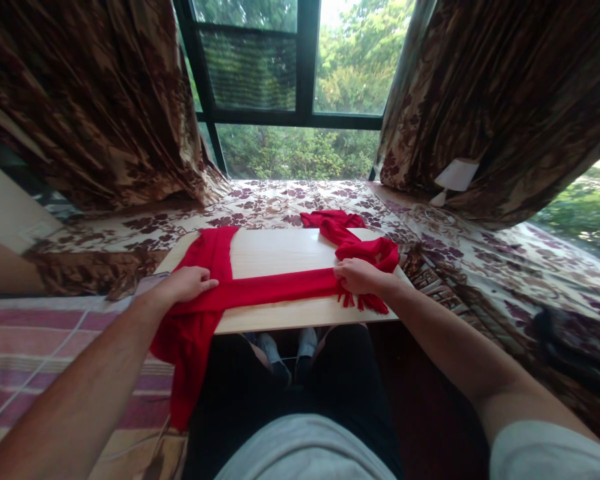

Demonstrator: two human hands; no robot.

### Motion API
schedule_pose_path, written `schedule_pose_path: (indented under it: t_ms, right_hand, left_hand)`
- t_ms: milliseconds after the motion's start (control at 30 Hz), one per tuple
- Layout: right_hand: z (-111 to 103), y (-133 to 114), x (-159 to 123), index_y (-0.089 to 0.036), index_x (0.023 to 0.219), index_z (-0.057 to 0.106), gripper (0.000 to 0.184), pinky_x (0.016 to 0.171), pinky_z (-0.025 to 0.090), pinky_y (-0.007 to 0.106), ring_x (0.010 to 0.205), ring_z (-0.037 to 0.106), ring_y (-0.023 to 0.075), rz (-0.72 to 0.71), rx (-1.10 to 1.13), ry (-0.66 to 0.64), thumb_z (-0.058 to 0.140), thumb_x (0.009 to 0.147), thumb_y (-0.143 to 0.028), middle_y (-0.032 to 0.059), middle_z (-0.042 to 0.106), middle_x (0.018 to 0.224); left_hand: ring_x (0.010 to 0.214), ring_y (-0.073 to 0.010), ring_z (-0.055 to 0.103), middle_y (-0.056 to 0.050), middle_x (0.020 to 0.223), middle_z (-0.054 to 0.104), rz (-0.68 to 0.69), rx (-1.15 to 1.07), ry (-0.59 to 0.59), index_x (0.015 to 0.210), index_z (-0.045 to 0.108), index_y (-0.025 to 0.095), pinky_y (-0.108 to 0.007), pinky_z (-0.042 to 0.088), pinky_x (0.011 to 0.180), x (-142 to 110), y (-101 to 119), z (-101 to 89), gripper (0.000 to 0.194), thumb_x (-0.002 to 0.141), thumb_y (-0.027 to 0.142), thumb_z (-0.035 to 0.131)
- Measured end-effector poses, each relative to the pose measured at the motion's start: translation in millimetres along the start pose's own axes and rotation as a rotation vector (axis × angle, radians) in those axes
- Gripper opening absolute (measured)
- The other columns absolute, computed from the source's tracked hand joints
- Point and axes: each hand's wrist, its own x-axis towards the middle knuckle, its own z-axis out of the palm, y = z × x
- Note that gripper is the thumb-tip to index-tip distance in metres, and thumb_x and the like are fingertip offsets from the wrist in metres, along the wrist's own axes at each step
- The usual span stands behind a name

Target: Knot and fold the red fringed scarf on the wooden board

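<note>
Red scarf [280, 287], one: hangs over the near edge of the desk [275, 250] below the left hand [197, 283]; fringe lies nearside of the right hand [357, 275]; band stretches between hands, each grasping it. Lamp [457, 175], white-shaded: stands beyond the right hand.

The person's left hand [193, 285] and right hand [357, 275] hold a long red fringed fabric scarf [280, 288] stretched between them over a pale wooden tabletop [277, 250]; at left, part hangs past the near edge.
</note>
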Motion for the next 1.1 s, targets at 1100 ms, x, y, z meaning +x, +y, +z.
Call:
schedule_pose_path:
  t_ms: [1100]
  right_hand:
    - [5.1,9.0,41.5,-0.018,0.129,0.063,0.053,0.072,0.047,0.025,0.093,0.067,0.0233,0.224,0.063,-0.099,0.072,0.080,-0.036,0.0102,0.072,0.113]
  left_hand:
    - [0.086,-0.0282,0.065,-0.011,0.093,0.072,-0.029,0.084,-0.022,0.086,0.066,0.021,-0.033,0.042,0.071,-0.3,17.0,-10.5,0.044,0.076,0.061,0.051]
